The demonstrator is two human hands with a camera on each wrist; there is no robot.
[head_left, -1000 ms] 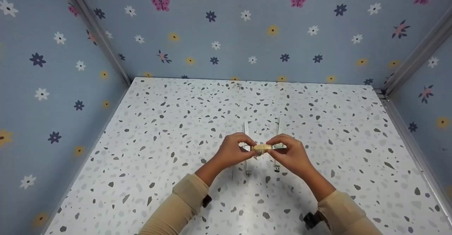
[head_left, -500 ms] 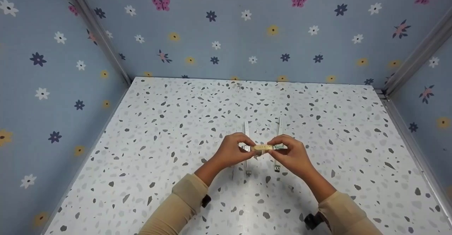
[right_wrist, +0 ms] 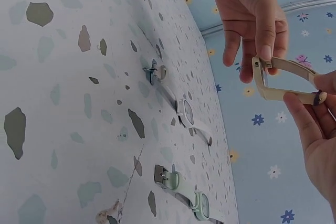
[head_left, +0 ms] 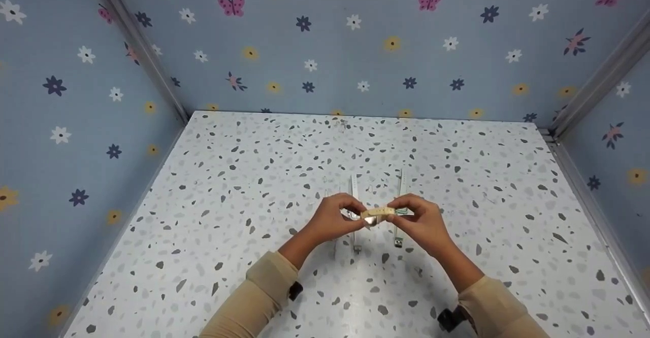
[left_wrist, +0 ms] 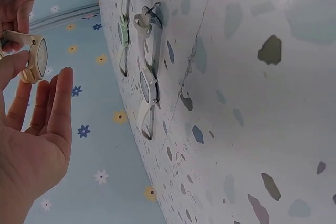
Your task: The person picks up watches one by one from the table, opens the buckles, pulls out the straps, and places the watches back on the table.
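Observation:
A cream-yellow wristwatch (head_left: 380, 211) is held up between both hands, above the table. My left hand (head_left: 331, 219) pinches the watch near its case; its thumb presses there in the right wrist view. With thumb and fingers, my right hand (head_left: 422, 222) pinches the strap, close to a dark band (right_wrist: 317, 97) on it. The left wrist view shows the round dial (left_wrist: 42, 57) facing away from the fingers. Under the hands lie a white wristwatch (right_wrist: 187, 113) and a pale green wristwatch (right_wrist: 201, 206), side by side. Fingers hide parts of the held strap.
The white speckled table (head_left: 254, 165) meets blue flowered panels (head_left: 350, 43) at the back and on both sides. Metal rails (head_left: 147, 56) run along the panel corners. Small black devices (head_left: 449, 318) sit under both sleeve cuffs.
The right hand has shifted slightly right along with the strap, which now arches more. A shiny silver part shows beside the left fingertips. The two watches on the table have stayed put.

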